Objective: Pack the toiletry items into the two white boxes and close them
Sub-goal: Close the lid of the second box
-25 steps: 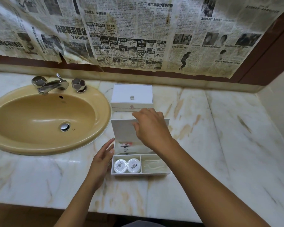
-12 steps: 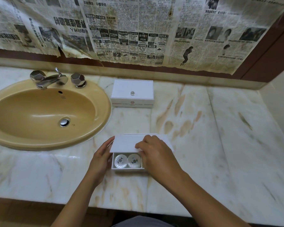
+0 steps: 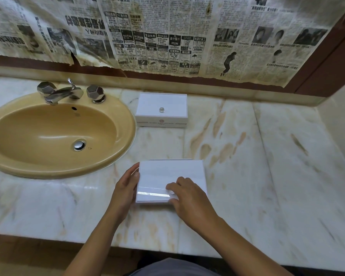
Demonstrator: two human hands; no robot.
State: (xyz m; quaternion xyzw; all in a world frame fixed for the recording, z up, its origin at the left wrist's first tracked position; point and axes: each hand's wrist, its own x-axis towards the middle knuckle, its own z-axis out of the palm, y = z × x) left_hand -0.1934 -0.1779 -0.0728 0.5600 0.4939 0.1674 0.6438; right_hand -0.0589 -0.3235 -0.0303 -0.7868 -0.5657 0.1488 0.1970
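Observation:
The near white box [image 3: 167,174] lies on the marble counter with its lid flat down, so its contents are hidden. My right hand [image 3: 189,198] rests on the lid's front right part, fingertips pinching the small knob there. My left hand [image 3: 125,188] lies against the box's left side, its fingers relaxed and touching the edge. The second white box [image 3: 161,105] stands closed farther back by the wall, with a small clear knob on top and a red logo on its front.
A tan oval sink [image 3: 126,124] with a chrome faucet [image 3: 62,92] fills the left of the counter [image 3: 267,166]. Old newspaper [image 3: 167,36] covers the wall behind. A side wall bounds the counter at the far right.
The near box's lid went from upright to half lowered to flat down, hiding the round items and compartments. My right hand came down with it; my left hand stayed at the box's left side.

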